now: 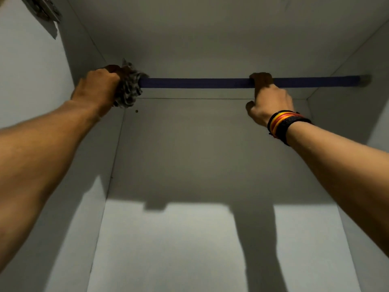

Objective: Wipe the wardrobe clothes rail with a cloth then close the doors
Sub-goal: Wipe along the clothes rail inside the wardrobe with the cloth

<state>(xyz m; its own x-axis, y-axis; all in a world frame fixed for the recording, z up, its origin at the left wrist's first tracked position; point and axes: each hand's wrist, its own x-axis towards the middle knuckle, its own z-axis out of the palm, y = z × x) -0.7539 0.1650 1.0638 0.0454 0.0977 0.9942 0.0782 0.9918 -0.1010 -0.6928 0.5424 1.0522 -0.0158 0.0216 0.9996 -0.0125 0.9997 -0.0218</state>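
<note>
A dark blue clothes rail (195, 83) runs horizontally across the top of the white wardrobe interior. My left hand (96, 87) grips a patterned grey cloth (128, 87) bunched around the rail's left end, close to the left side wall. My right hand (268, 98), with several coloured bands on the wrist, has its fingers hooked over the rail toward the right. The rail's right end (365, 81) meets the right wall.
The white back panel (189, 144) and top panel (189, 39) enclose the space. A metal hinge (45, 9) shows at the upper left edge. Shadows of my arms fall on the lower back panel. No doors are visible.
</note>
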